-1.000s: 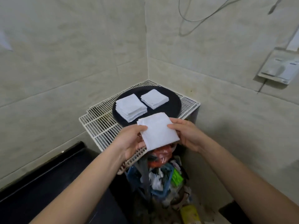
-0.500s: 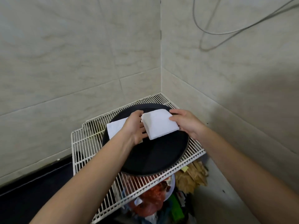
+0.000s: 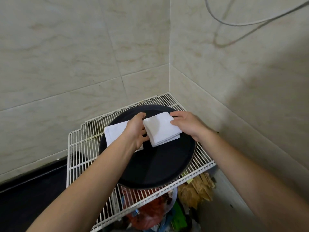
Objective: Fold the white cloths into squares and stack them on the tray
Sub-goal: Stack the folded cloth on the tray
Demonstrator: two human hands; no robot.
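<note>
A round black tray (image 3: 158, 168) lies on a white wire rack (image 3: 80, 148) in the tiled corner. A folded white cloth (image 3: 160, 128) rests on top of a stack of folded cloths on the tray's far right part. My left hand (image 3: 135, 131) holds its left edge and my right hand (image 3: 187, 124) holds its right edge. A second stack of folded white cloths (image 3: 115, 133) sits on the tray's far left, partly hidden behind my left hand and wrist.
Tiled walls meet right behind the rack. Clutter of bags and wrappers (image 3: 155, 213) lies beneath the rack. A dark surface (image 3: 25, 190) runs along the lower left. A grey cable (image 3: 250, 22) hangs on the right wall.
Both hands carried the folded cloth forward from over the rack's near edge and lowered it onto the right-hand stack on the tray. The view has moved closer over the tray.
</note>
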